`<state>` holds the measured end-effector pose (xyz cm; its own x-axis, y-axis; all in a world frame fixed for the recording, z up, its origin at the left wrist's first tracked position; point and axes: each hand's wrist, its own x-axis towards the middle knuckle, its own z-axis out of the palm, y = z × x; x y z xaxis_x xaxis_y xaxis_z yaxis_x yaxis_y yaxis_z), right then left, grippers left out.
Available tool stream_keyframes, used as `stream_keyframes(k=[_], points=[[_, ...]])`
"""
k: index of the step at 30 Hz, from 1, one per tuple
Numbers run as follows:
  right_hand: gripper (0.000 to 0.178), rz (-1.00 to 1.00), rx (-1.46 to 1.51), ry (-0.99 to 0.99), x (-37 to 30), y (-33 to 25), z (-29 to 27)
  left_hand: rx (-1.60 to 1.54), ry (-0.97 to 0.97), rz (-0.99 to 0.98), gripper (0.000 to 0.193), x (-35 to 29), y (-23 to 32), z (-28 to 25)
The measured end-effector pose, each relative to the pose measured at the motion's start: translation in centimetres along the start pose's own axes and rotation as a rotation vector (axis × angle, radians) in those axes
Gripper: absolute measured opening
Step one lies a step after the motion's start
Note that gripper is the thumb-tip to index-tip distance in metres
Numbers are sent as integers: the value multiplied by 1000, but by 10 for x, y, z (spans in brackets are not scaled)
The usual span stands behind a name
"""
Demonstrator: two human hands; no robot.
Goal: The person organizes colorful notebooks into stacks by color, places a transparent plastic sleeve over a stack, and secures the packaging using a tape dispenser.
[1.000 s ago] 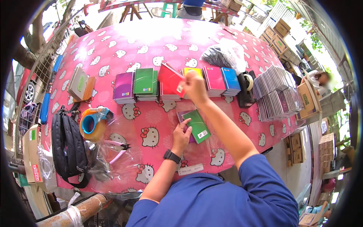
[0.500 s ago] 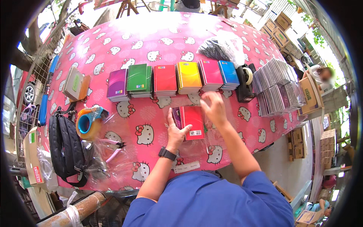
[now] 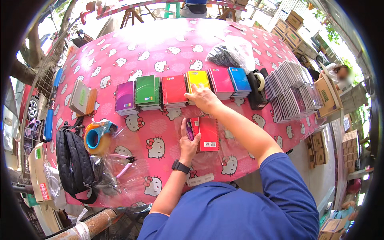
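Red notebook (image 3: 208, 134) laid flat on counter (image 3: 160, 60), just below row of coloured notebook stacks (image 3: 180, 92). Left hand (image 3: 187, 140) spread, fingers steadying notebook's left edge. Right hand (image 3: 204, 98) reached to yellow stack (image 3: 199, 82), fingers loosely open, nothing pinched. Notebook judged light, semi-stiff, glossy cover slippery; best gripped at spiral spine.

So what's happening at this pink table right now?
A person in a blue top is sorting small spiral notebooks. The left hand steadies a red notebook lying near the table's front edge, while the right hand reaches to the yellow stack in a row of coloured stacks. A tape dispenser sits to the left.
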<state>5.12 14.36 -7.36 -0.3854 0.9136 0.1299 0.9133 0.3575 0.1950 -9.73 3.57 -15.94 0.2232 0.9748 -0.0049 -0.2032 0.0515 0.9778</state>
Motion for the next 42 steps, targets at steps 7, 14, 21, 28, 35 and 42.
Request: stream_keyframes(k=[7,14,21,28,35,42], points=[[21,24,76,15,0,8,-8,365,-107,43,47,3,-4,-7],[17,820,1565,705,-105,8,-14,139,-20,71,60,-2,6,2],[22,533,671,165,-151,-31,-3,245,82,3,90,4,-11,-2],[61,740,76,91,-29,57,-6,358,90,82,100,6,-10,1],[28,767,286,24,-16,89,-30,310,69,-53,108,3,14,5],[32,852,1798,-5,-151,-16,-11,199,159,-25,100,6,0,6]])
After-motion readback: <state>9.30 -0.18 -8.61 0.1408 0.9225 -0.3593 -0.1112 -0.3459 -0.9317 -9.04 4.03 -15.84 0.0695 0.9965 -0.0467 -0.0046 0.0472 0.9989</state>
